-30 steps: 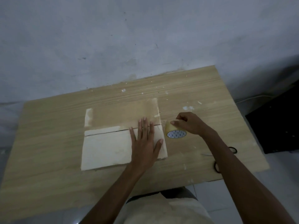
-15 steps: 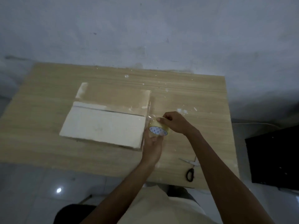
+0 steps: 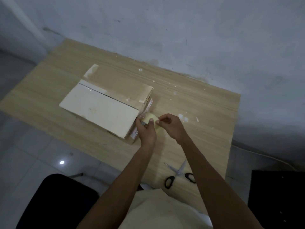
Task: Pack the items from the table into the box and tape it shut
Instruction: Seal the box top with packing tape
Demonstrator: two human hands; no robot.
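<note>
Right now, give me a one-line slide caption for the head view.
Left hand and right hand hold tape at the closed box's end; scissors lie on the table.

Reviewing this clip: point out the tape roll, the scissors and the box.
tape roll (image 3: 151, 116), head view, yellow side between the hands
scissors (image 3: 179, 171), head view, where blades cross
box (image 3: 99, 109), head view, white top flap

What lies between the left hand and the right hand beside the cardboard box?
The head view shows a pale yellow roll of tape, held by the left hand and the right hand at the end of the cardboard box.
</note>
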